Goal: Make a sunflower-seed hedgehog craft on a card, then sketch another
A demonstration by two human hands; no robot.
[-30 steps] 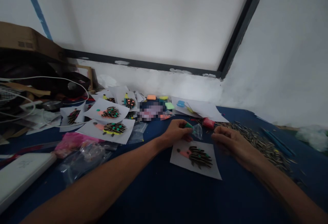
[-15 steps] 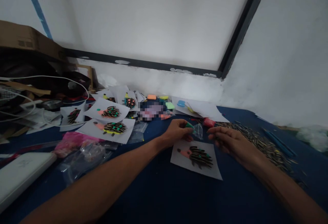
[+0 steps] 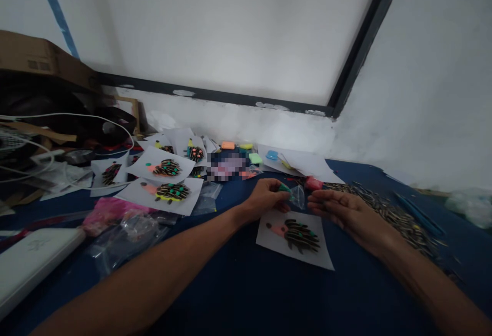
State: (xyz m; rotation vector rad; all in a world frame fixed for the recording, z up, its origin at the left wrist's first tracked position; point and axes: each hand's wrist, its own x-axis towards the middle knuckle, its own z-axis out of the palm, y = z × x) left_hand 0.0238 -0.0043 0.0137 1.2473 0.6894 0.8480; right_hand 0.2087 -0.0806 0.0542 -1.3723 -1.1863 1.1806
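Observation:
My left hand (image 3: 267, 197) is closed on a lump of green modelling clay (image 3: 284, 188), with a small clear plastic bag (image 3: 297, 196) hanging beside it. Across from it, my right hand (image 3: 342, 210) has its fingers pressed together and thumb tucked under; anything between them is too small or hidden to see. Below both hands lies a white paper card (image 3: 265, 241) bearing a hedgehog (image 3: 302, 234) of dark striped seeds, with a pink face, brown nose and a few green dots. A red-pink lump (image 3: 314, 183) sits just behind my right fingertips.
Striped seeds (image 3: 395, 213) are heaped to the right, beside a blue tool-like item (image 3: 418, 213). Several hedgehog cards (image 3: 184, 203) lie at the left, near plastic bags (image 3: 123, 233) and a white box (image 3: 38, 261). Coloured clay blocks (image 3: 254, 159) stand along the wall.
My right hand has shifted slightly left, its fingers straightening from a pinch. My left hand, the green clay and the hedgehog card have stayed nearly still.

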